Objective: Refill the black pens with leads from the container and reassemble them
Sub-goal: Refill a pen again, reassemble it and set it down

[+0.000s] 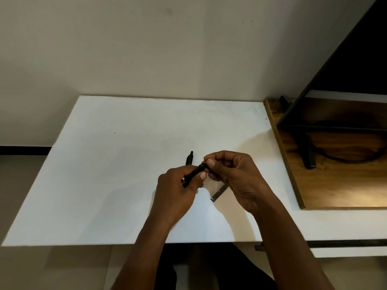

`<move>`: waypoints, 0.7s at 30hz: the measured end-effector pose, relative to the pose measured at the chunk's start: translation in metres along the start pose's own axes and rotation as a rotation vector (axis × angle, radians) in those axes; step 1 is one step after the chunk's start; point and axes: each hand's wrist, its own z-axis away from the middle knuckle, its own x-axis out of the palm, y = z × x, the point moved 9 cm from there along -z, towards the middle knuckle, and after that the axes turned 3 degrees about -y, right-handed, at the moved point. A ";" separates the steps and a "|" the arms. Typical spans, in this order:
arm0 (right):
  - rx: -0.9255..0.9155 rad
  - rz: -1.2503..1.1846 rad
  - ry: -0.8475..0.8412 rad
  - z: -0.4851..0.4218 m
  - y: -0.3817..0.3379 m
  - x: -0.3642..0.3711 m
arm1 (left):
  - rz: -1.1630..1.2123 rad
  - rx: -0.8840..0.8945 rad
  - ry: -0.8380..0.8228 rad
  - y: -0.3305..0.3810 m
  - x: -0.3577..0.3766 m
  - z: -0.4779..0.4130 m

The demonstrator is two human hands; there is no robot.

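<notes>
Your left hand (178, 185) had its fingers curled round a black pen (193, 174), with the thumb pressed on top. A second black pen (189, 159) lay on the white table (104, 164), just past those fingers. Your right hand (232, 174) pinched the held pen's top end with thumb and fingertips. The thin lead container (218, 192) lay on the table just under your right fingers.

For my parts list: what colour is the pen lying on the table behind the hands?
Black. The head view shows this pen on the white table.
</notes>
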 end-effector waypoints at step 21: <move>0.016 0.381 0.274 0.010 -0.017 -0.057 | 0.076 -0.066 0.032 -0.012 0.000 -0.001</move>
